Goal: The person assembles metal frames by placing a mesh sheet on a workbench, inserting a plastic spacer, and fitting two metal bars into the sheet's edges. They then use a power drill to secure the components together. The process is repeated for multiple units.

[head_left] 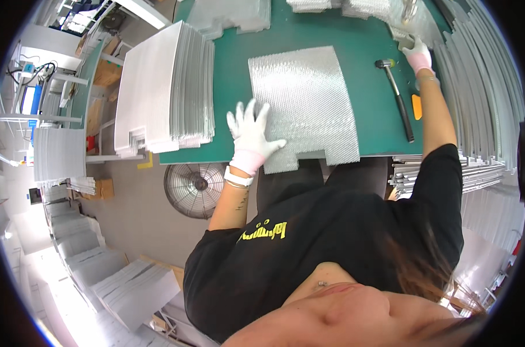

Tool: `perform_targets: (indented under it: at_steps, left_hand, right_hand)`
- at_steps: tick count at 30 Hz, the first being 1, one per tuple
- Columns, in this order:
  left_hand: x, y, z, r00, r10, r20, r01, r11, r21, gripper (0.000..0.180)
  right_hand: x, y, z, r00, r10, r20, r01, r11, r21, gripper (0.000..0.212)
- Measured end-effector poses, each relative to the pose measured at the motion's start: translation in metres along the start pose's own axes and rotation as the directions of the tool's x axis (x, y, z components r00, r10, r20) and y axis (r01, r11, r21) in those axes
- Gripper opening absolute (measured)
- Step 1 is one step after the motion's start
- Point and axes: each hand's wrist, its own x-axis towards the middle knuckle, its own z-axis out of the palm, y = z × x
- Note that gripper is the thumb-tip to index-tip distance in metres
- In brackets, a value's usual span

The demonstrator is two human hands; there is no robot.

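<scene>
A silvery honeycomb-textured panel [305, 87] with a notch in its near edge lies flat on the green tabletop [233, 63]. My left hand [252, 136], in a white glove with a pink cuff, spreads its fingers at the panel's left edge, palm down. At the far right my right hand [417, 55], gloved the same way, reaches out with fingers bent at a crumpled translucent silvery piece [410, 23]. What its fingers grip, if anything, is too small to make out. A hammer [396, 98] with a black handle lies to the left of my right forearm, beside a yellow flat piece [416, 107].
A tall stack of similar panels [152, 87] stands at the table's left, with another pile [230, 14] behind it. Long grey strips [476, 87] line the right side. A round floor fan [200, 185] stands below the table's front edge. More panel stacks [136, 292] fill the lower left.
</scene>
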Motion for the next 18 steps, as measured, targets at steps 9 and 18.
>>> perform_targets:
  at_steps: [9,18]
  left_hand:
    - [-0.125,-0.018,0.022,0.924,-0.272,-0.270,0.059,0.798,-0.600,0.038]
    - [-0.096,-0.016,0.036,0.694,-0.247,0.676,0.716,0.138,-0.684,0.048]
  right_hand:
    - [-0.247,-0.153,-0.131,0.917,-0.271,0.294,-0.014,0.711,0.703,0.030]
    - [-0.372,-0.259,-0.071,0.586,-0.504,0.634,0.065,0.810,0.583,0.058]
